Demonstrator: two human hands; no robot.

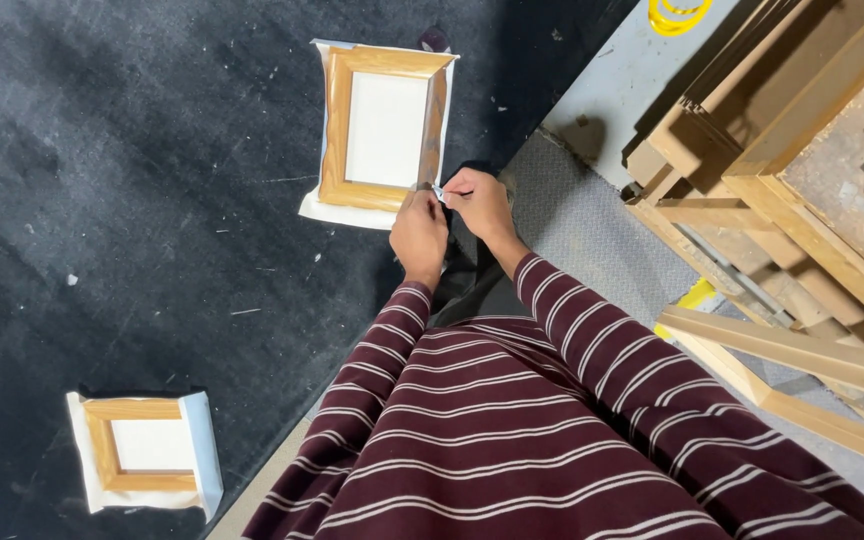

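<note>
While both hands pinch the white canvas [352, 213] corner — left hand [418, 236], right hand [479, 203] — the wooden frame [384, 126] lies flat at upper centre.

My head view: even overhead light, sharp focus; soft shadow on the dark mat [132, 200]; no glare.

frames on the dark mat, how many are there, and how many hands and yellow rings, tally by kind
wooden frames with white canvas: 2, a larger one by the hands and a smaller one at lower left
hands: 2, left hand and right hand, pinching the canvas at the larger frame's corner
yellow rings: 1 stack, count unclear
total: 5
</note>
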